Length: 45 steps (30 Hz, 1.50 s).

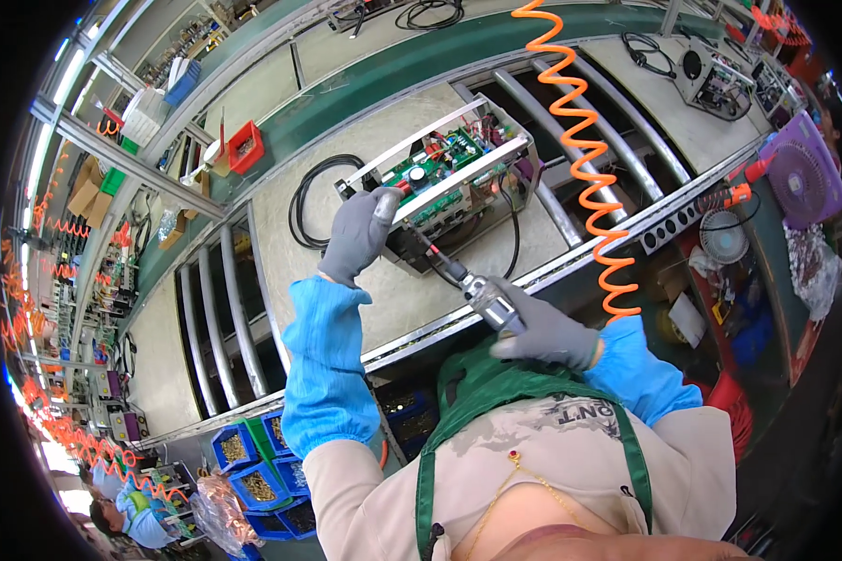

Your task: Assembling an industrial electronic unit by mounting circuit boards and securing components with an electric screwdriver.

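Though aslant, driver (493, 303) in right hand (554, 329)

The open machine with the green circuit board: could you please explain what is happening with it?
A person's gloved left hand touches the open machine at its left end, while the right hand holds a power tool pointed at its near side; whether the tool makes contact is unclear. The machine sits on a pale panel between metal rollers, its green circuit board exposed. A black cable lies looped at its left.
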Available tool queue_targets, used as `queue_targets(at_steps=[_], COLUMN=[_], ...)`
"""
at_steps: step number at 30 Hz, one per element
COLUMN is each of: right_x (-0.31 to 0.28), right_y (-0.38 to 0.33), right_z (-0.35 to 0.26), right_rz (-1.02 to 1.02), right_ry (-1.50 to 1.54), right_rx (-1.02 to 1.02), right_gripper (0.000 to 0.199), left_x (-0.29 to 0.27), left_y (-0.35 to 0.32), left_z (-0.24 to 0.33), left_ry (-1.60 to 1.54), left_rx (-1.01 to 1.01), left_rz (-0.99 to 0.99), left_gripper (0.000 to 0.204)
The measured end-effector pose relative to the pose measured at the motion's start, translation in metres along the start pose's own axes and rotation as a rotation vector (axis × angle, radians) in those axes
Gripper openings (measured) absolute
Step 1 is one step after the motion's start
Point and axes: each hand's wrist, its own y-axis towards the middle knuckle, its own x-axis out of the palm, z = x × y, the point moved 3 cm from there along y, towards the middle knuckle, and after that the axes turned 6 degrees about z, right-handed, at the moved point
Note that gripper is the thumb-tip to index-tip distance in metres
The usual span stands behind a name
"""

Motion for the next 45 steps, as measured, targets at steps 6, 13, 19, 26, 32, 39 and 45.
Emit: queue_targets(at_steps=[6, 13, 19, 26, 32, 39, 45], right_x=[-0.014, -0.017, -0.047, -0.083, -0.119, -0.16, -0.192], right_y=[0.006, 0.011, -0.016, -0.025, -0.029, -0.054, -0.038], right_z=[-0.013, 0.006, 0.04, 0.018, -0.05, -0.071, -0.058], right_rz=[-0.279, -0.211, -0.23, -0.224, 0.06, 1.109, 0.908], right_ry=[0.432, 0.429, -0.057, -0.672, -1.219, -0.96, -0.636], right_rx=[0.252, 0.322, 0.275, -0.035, -0.481, -0.964, -1.055], right_gripper=[0.071, 0.07, 0.08, 0.08, 0.068, 0.097, 0.116], left_x=[-0.002, -0.003, 0.012, 0.141, 0.15, 0.149, 0.158], left_y=[-0.001, 0.003, -0.021, -0.069, -0.044, -0.023, -0.02], left_z=[0.003, 0.005, 0.028, 0.126, 0.141, 0.175, 0.18], left_ry=[-0.008, -0.052, -0.262, -0.057, -0.188, -0.889, -1.055], left_rx=[-0.023, -0.09, -0.109, 0.146, -0.209, -0.34, -0.394], left_rz=[0.079, 0.053, 0.474, -0.326, -0.326, -0.38, -0.353], left_gripper=[0.054, 0.052, 0.029, 0.056, 0.049, 0.043, 0.039])
